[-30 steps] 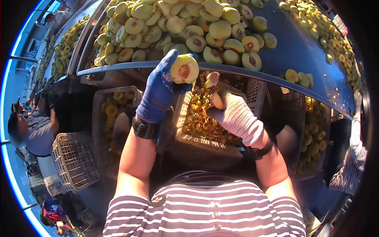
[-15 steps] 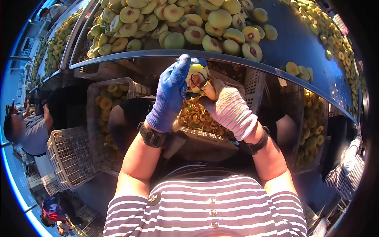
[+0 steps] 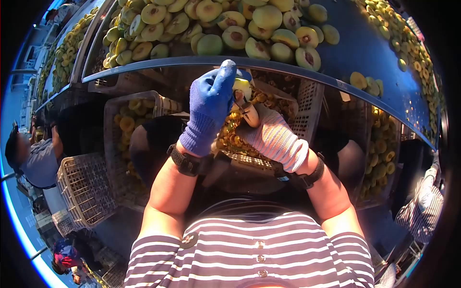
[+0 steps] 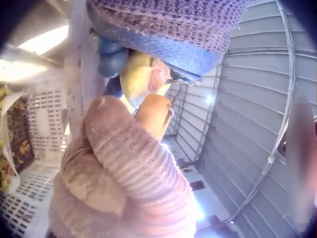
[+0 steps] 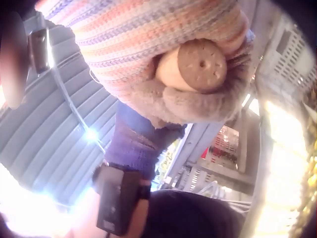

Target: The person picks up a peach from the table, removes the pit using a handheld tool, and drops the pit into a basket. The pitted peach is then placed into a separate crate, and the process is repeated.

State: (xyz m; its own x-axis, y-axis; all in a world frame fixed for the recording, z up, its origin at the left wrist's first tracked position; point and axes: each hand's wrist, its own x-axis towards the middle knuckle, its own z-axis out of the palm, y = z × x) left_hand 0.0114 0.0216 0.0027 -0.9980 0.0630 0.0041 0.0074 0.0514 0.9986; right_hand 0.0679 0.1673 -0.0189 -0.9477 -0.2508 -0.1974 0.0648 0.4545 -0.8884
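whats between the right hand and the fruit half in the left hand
A wooden-handled tool, gripped by the right hand; the left wrist view shows it.

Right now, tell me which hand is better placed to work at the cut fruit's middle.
Probably the right hand: it grips the wooden handle, whose far end is close to the fruit; the left hand holds that fruit.

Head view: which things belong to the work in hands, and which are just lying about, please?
Seem in the job: left hand, right hand, held fruit, wooden-handled tool, piled fruit halves, scrap crate.

Seem only nearby: far-left lattice crate, far-right fruit.
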